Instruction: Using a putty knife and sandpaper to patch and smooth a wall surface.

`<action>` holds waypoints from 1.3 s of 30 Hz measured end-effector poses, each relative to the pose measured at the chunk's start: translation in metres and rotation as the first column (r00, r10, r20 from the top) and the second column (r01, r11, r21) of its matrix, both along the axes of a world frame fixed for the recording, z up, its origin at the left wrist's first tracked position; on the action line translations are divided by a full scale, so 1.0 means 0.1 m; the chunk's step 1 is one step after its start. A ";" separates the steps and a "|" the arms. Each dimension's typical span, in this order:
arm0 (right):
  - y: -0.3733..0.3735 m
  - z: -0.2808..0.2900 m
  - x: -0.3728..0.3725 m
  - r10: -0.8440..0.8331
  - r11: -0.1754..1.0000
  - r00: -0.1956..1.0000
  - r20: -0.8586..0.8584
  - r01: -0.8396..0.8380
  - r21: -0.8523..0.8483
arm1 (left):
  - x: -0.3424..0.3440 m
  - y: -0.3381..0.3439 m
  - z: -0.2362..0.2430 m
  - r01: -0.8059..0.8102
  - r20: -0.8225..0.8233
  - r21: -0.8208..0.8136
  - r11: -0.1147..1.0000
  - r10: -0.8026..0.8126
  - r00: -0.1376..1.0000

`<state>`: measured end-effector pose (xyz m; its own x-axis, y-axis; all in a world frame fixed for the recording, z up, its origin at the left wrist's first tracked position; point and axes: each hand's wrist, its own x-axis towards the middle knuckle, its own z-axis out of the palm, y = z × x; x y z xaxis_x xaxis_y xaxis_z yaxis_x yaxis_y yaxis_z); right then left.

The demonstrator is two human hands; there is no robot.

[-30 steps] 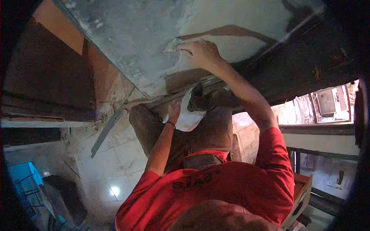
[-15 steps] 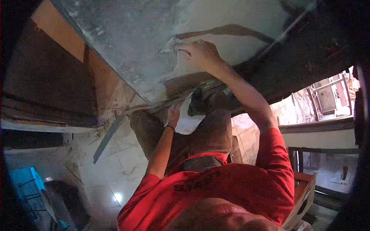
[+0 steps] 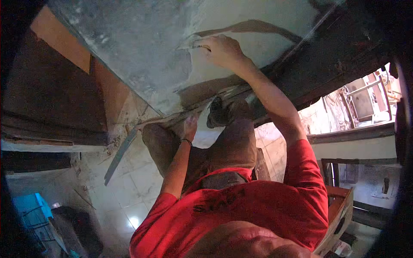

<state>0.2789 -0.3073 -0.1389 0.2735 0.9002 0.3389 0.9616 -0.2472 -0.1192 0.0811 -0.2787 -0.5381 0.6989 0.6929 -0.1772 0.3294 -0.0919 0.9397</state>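
Observation:
A large flat panel (image 3: 124, 47), patchy grey with a paler, smoother part and brown streaks, spreads out ahead of me. On its surface my right hand (image 3: 221, 50) is closed around a thin, pale flat blade that looks like a putty knife (image 3: 187, 43). The blade lies low against the panel where grey meets pale; its grip is hidden inside the fingers. Between my knees my left hand (image 3: 190, 125) is close to the panel's near edge, its fingers loosely stretched up toward that edge. Nothing shows in it, and whether the fingertips touch is unclear.
A dark shoe (image 3: 216, 112) pokes out under the panel's near edge. A long narrow strip (image 3: 119, 158) lies on the tiled floor (image 3: 137, 182) at left. Brown boards (image 3: 51, 81) stand at far left, above a blue object (image 3: 34, 215). An open wooden box (image 3: 340, 202) is behind right.
My right hand has moved slightly farther up the panel, and the blade now lies flatter and looks blurred. My left hand has drawn slightly back from the near edge. The whole view has shifted a little.

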 end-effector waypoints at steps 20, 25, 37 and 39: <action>-0.67 -2.85 -0.71 0.006 0.988 0.446 -0.895 0.134 0.073 | -0.07 -0.01 0.05 -0.108 0.004 0.037 0.993 0.108 0.994; -0.83 -3.35 -0.85 0.005 0.978 0.337 -0.941 0.195 0.075 | -0.07 -0.02 0.04 -0.124 0.224 -0.101 0.987 0.144 0.964; -0.85 -3.30 -0.90 -0.085 0.975 0.497 -0.863 0.220 0.030 | -0.04 -0.08 0.21 -0.117 0.109 -0.069 0.991 0.124 0.986; -0.84 -3.35 -0.91 -0.055 0.979 0.527 -0.848 0.196 0.058 | -0.05 -0.07 0.15 -0.089 0.114 -0.099 0.991 0.101 0.988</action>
